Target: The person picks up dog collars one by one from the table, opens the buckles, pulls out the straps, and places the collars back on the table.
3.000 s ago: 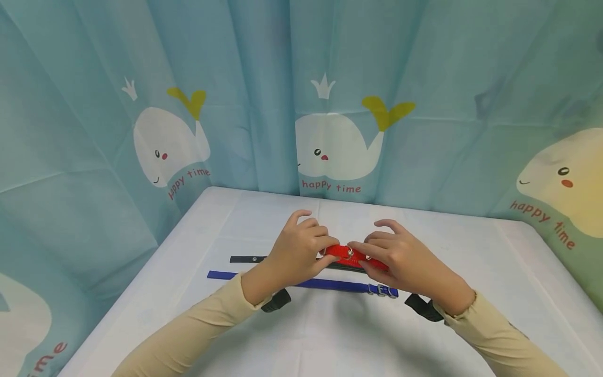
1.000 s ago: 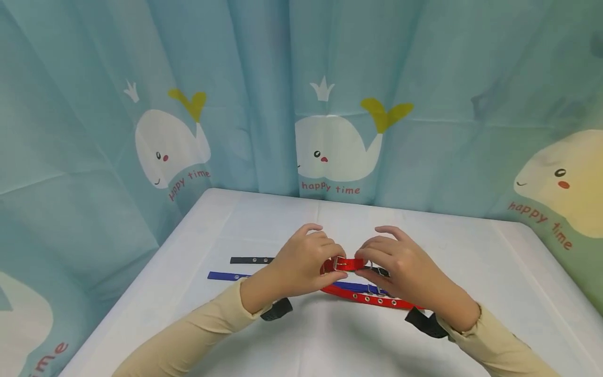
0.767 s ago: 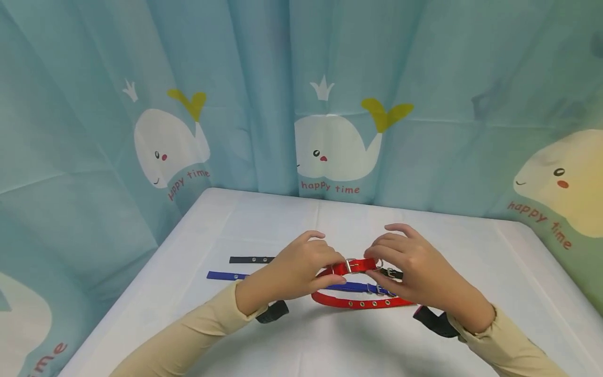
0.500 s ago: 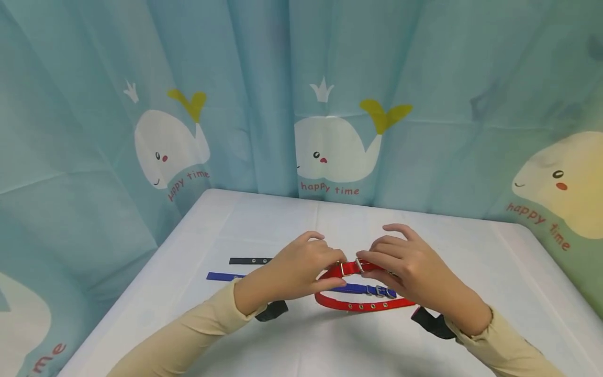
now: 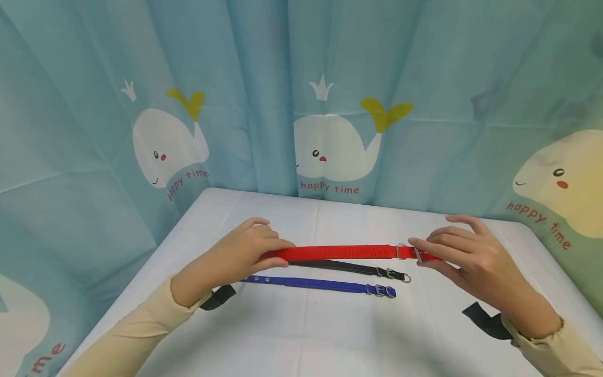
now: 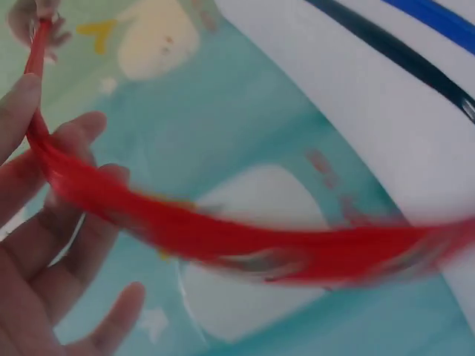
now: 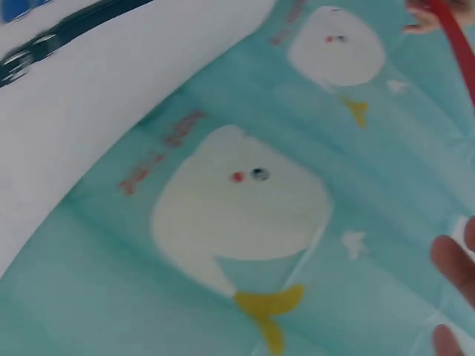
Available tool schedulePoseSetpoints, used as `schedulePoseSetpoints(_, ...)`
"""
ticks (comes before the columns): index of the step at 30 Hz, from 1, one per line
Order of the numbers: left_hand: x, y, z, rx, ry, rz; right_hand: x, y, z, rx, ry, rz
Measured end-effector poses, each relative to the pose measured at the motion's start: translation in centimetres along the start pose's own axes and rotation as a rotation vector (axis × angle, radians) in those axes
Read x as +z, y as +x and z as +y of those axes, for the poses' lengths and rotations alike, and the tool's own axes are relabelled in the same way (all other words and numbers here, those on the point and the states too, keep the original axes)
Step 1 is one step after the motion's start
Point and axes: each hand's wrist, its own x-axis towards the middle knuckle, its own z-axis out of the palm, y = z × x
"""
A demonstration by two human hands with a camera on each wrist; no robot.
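Observation:
A red collar [image 5: 344, 252] with metal buckle hardware stretches nearly straight between my two hands in the head view. My left hand [image 5: 242, 254] pinches it between thumb and forefinger at the left. At the buckle end, my right hand [image 5: 471, 262] pinches it, hiding the tip. In the left wrist view the rest of the red collar [image 6: 297, 252] trails past the fingers, blurred, with eyelets faintly showing. Behind and below it lie a black collar [image 5: 348, 267] and a blue collar [image 5: 320, 285], side by side, their buckles to the right.
The collars lie on a white table [image 5: 320, 335]. A blue curtain [image 5: 264, 94] printed with whales hangs along the table's far edge and both sides. Black straps [image 5: 487, 320] circle both wrists.
My hands have moved apart, left hand leftward and right hand rightward, drawing the red collar out straight. Earlier it hung in a loop with the hands close together near the buckle.

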Motion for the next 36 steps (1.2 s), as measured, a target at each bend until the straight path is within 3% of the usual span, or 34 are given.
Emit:
schedulePoseSetpoints(6,0.2,-1.6,-3.2,-0.017,0.126,0.044,0.6,-1.7,1.9,-0.079,-0.122,-0.070)
schedulePoseSetpoints(10,0.9,-2.2,-5.3,-0.013,0.188,0.057,1.5,-2.9,3.2,-0.116,-0.219,-0.194)
schedulePoseSetpoints(15,2.2,-1.8,-7.8,-0.002,0.289,0.046,3.3,-4.1,4.6,-0.134,-0.223,-0.333)
schedulePoseSetpoints(19,3.8,-1.2,-10.0,-0.027,0.356,-0.036,5.5,-5.1,5.8,-0.134,-0.226,-0.455)
schedulePoseSetpoints(27,8.8,0.7,-13.5,-0.111,0.419,-0.301,10.9,-7.4,7.9,-0.143,-0.284,-0.667)
schedulePoseSetpoints(32,11.0,1.2,-14.4,-0.103,0.442,-0.376,13.0,-8.0,8.2,-0.159,-0.323,-0.761)
schedulePoseSetpoints(36,11.8,1.1,-14.6,-0.078,0.418,-0.383,13.8,-8.3,8.1,-0.195,-0.351,-0.836)
